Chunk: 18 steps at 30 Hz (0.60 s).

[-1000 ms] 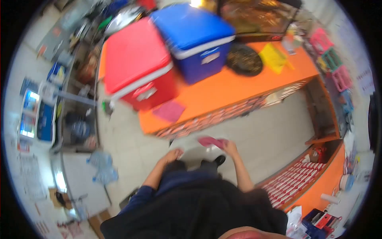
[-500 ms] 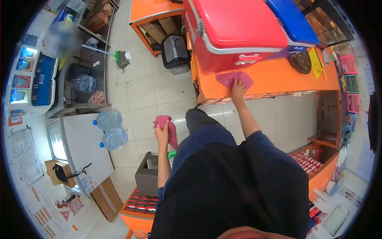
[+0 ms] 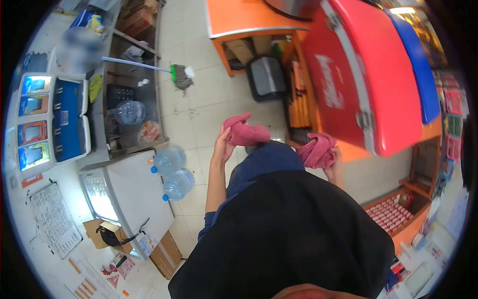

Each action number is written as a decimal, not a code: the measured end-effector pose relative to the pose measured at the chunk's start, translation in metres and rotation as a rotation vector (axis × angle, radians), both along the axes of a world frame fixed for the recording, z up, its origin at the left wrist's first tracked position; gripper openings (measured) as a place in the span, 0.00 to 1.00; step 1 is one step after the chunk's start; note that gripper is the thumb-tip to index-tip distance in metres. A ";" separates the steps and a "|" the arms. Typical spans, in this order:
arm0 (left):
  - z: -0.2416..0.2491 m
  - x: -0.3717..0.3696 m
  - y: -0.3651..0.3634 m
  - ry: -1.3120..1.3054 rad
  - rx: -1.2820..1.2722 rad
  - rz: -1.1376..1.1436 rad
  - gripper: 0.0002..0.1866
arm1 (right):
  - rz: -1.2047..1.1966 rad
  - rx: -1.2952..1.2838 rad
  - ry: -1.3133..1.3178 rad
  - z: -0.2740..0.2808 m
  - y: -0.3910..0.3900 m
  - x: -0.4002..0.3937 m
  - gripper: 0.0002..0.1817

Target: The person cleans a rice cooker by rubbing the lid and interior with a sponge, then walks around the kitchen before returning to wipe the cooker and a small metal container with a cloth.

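My left hand (image 3: 223, 144) is closed around a pink cloth (image 3: 245, 131) in front of my body, over the tiled floor. A second, bunched pink cloth (image 3: 317, 151) is in my right hand (image 3: 334, 160), whose fingers are partly hidden behind it. That hand is beside the orange table (image 3: 351, 152), close to the lower left of the red cooler box (image 3: 363, 74). A gap separates the two cloths. Behind the red cooler is a blue one (image 3: 417, 62).
A mop (image 3: 181, 77) and a black bin (image 3: 267, 77) stand ahead. Two large water bottles (image 3: 169, 162) (image 3: 178, 185) are on the left by a white fridge (image 3: 132, 194). A metal shelf (image 3: 134, 82) lines the left side. An orange shelf unit (image 3: 298, 99) adjoins the cooler.
My right hand has lifted its cloth off the orange tabletop and drawn it back, now bunched. My left hand has risen with its cloth. The view has turned, with the coolers now further right.
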State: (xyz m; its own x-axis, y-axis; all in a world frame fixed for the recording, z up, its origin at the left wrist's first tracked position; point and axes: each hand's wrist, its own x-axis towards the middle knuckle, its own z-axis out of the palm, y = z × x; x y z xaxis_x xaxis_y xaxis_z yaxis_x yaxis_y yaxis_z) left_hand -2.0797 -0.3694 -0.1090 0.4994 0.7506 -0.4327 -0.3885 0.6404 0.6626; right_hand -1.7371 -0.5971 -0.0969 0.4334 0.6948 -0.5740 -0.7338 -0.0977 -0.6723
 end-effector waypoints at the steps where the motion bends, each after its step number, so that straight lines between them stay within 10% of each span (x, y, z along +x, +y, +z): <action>1: 0.009 -0.010 0.025 -0.105 -0.072 -0.021 0.23 | -0.021 0.098 0.190 0.006 0.040 -0.022 0.28; 12: -0.029 -0.155 0.278 -0.129 -0.144 0.250 0.17 | 0.441 0.330 0.479 0.039 0.504 -0.149 0.23; 18: -0.042 -0.196 0.445 0.104 -0.102 0.111 0.13 | 0.141 0.470 0.533 0.041 0.629 -0.200 0.26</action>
State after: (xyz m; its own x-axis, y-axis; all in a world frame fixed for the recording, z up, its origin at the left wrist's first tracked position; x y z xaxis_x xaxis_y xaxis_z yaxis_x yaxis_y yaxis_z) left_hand -2.2754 0.0753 -0.1514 0.3643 0.7481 -0.5546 -0.3931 0.6634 0.6366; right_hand -1.9372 0.0315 -0.0556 0.0654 0.9488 -0.3090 -0.9754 -0.0046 -0.2205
